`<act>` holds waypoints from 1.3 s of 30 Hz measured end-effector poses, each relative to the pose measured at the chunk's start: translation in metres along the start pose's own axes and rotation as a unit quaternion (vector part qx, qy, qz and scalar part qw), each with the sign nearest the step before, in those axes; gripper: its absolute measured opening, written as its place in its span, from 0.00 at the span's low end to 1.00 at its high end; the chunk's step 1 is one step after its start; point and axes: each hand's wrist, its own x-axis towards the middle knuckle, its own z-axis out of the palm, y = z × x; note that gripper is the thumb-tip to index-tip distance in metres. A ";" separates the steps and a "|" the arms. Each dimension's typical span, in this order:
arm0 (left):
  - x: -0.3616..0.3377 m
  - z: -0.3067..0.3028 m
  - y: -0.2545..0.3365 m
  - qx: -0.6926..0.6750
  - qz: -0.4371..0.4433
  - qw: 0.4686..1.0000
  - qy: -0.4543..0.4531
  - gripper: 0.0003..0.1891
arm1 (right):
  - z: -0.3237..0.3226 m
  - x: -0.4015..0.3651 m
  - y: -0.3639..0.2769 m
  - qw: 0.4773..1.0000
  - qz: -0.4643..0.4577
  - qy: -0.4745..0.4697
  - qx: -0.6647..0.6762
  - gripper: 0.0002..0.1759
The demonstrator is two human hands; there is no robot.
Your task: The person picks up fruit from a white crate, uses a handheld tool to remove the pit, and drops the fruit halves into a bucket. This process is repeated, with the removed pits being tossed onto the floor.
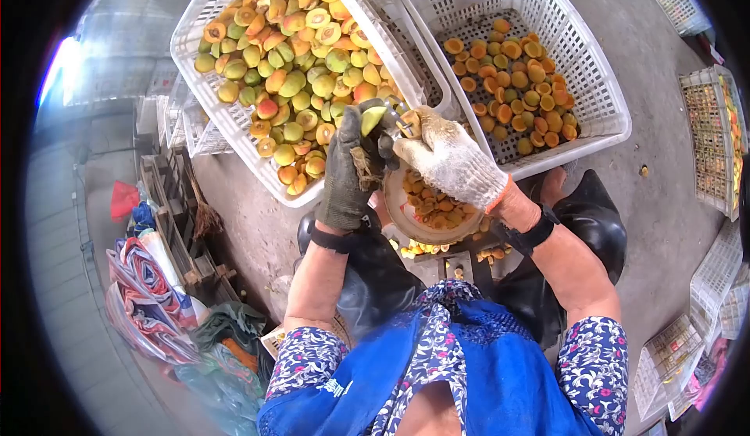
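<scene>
My left hand point(350, 166), in a dark worn glove, is closed around a greenish-yellow peach half point(373, 119). Close beside it, my right hand point(441, 151) wears a white knitted glove and grips a small metal tool point(406, 126), its exact kind partly hidden by the fingers. Both hands meet above a round basin point(402, 216) holding orange-brown fruit pieces. To the upper left, a white crate point(205, 96) is heaped with halved peaches point(293, 80). Another white crate point(598, 96), at the upper right, contains fewer halves, many with hollowed orange centres.
Between my knees, below the basin, lie more fruit scraps point(426, 248). Wooden pallets point(187, 233), a broom point(205, 217) and folded striped sacks point(148, 295) are on the left. More crates point(707, 143) line the right side of the concrete floor.
</scene>
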 end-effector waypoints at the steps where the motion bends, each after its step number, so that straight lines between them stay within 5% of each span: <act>1: 0.003 -0.004 -0.005 0.000 -0.001 1.000 0.001 0.26 | 0.000 0.000 0.001 0.999 -0.020 0.013 -0.024 0.10; 3: 0.009 -0.014 -0.018 -0.232 -0.153 0.958 0.065 0.26 | 0.002 -0.001 0.003 0.998 -0.041 0.024 -0.048 0.08; 12: 0.007 -0.012 -0.044 -0.304 -0.147 0.941 0.016 0.30 | 0.025 -0.012 0.004 0.994 -0.037 -0.062 -0.081 0.09; 13: 0.002 -0.008 -0.046 -0.033 -0.008 0.999 0.020 0.30 | 0.028 -0.013 0.004 0.994 -0.036 -0.063 -0.080 0.09; 14: -0.001 -0.006 -0.047 0.241 0.131 0.961 0.022 0.30 | 0.031 -0.014 0.004 0.995 -0.030 -0.054 -0.076 0.09; 15: 0.001 -0.006 -0.049 0.241 0.130 0.961 0.022 0.30 | 0.032 -0.015 0.004 0.996 -0.024 -0.044 -0.073 0.08; 17: 0.006 -0.006 -0.052 -0.084 -0.017 0.994 0.063 0.28 | 0.035 -0.017 0.003 0.996 -0.024 -0.041 -0.080 0.09; 18: 0.007 -0.005 -0.051 -0.084 -0.018 0.994 0.062 0.28 | 0.035 -0.017 0.002 0.995 -0.025 -0.037 -0.087 0.09; 20: 0.010 -0.003 -0.047 -0.260 -0.120 0.955 0.074 0.28 | 0.033 -0.017 0.001 0.995 -0.023 -0.033 -0.095 0.09; 24: 0.015 -0.009 -0.063 -0.250 -0.118 0.959 0.068 0.28 | 0.037 -0.021 0.005 0.995 -0.002 -0.078 -0.063 0.11; 26: 0.015 -0.014 -0.075 0.087 0.033 0.992 0.081 0.28 | 0.040 -0.022 0.010 0.994 -0.016 -0.090 -0.054 0.10; 30: 0.014 -0.013 -0.070 0.121 0.058 0.987 0.093 0.27 | 0.042 -0.021 0.014 0.993 -0.039 -0.105 -0.038 0.08; 32: 0.007 -0.005 -0.045 0.157 0.055 0.986 0.000 0.26 | 0.039 -0.020 0.010 0.993 -0.033 -0.108 -0.033 0.07; 35: 0.008 0.002 -0.049 0.026 0.077 0.995 0.050 0.27 | 0.029 -0.017 0.001 0.994 0.003 -0.105 -0.027 0.07; 39: 0.006 0.010 -0.048 0.056 0.138 0.987 0.056 0.27 | 0.023 -0.013 -0.009 0.996 0.008 -0.088 -0.011 0.09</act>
